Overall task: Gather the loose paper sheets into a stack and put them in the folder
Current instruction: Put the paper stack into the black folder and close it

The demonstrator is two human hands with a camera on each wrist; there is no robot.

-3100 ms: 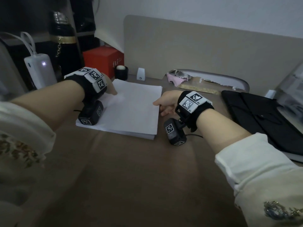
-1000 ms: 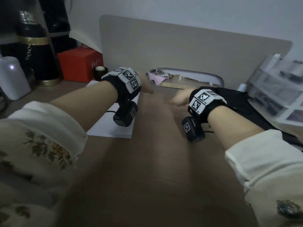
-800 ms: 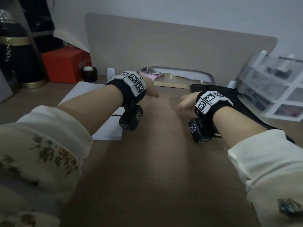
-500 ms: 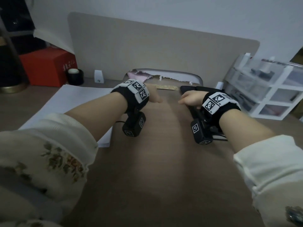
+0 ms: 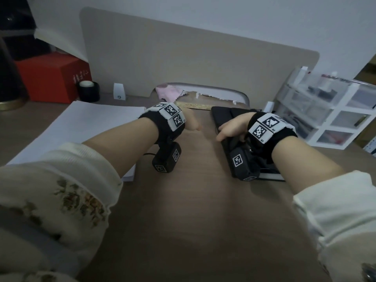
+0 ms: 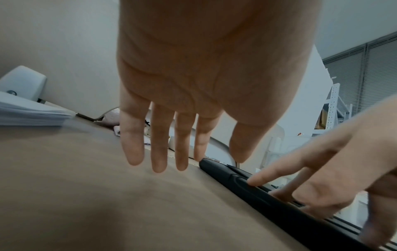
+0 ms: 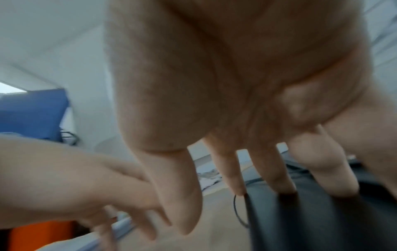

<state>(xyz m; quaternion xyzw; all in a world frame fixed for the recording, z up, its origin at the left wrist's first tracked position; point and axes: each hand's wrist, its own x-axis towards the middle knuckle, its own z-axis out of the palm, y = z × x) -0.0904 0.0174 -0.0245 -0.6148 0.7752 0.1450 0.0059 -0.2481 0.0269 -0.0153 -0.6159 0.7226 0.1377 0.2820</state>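
A squared stack of white paper sheets [image 5: 81,129] lies on the desk at the left, and its edge shows in the left wrist view [image 6: 32,113]. The closed black folder [image 5: 223,117] lies flat at the right. My left hand [image 5: 192,125] hovers over bare desk between the two, fingers straight and spread [image 6: 182,152], holding nothing. My right hand [image 5: 230,127] reaches onto the folder's left edge [image 6: 257,191]. Its extended fingertips [image 7: 236,186] touch the dark cover [image 7: 322,220] without curling around it.
A beige divider panel [image 5: 183,68] closes off the back of the desk. A red box [image 5: 50,78] and a black tape roll [image 5: 89,90] stand at back left. A clear drawer unit [image 5: 329,110] stands right of the folder. Pink cloth [image 5: 168,92] and a ruler [image 5: 195,106] lie behind the hands.
Both hands have left the paper stack and moved right across the desk. The right hand has come onto the folder's edge, and the head view has swung right.
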